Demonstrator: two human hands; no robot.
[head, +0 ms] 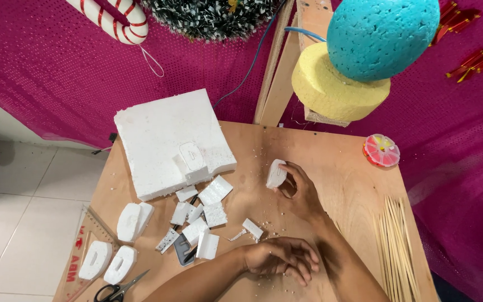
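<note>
My right hand [300,193] holds a small rounded white foam piece [275,173] just above the wooden table [331,162], fingers wrapped around its right side. My left hand [283,258] rests on the table nearer me, fingers loosely curled with nothing in them, among white foam crumbs. A small foam offcut [252,228] lies just left of it. A thick white foam slab [163,134] with a cut-out shape on it sits at the table's far left.
Several cut foam blocks [208,210] and a dark utility knife [183,250] lie below the slab. Shaped foam pieces [132,221], a clear triangle ruler [82,246] and scissors [119,289] are front left. Wooden skewers [398,246] lie right, beyond them a round pink container [381,150]. A blue foam ball [381,36] on a yellow disc [331,89] stands behind.
</note>
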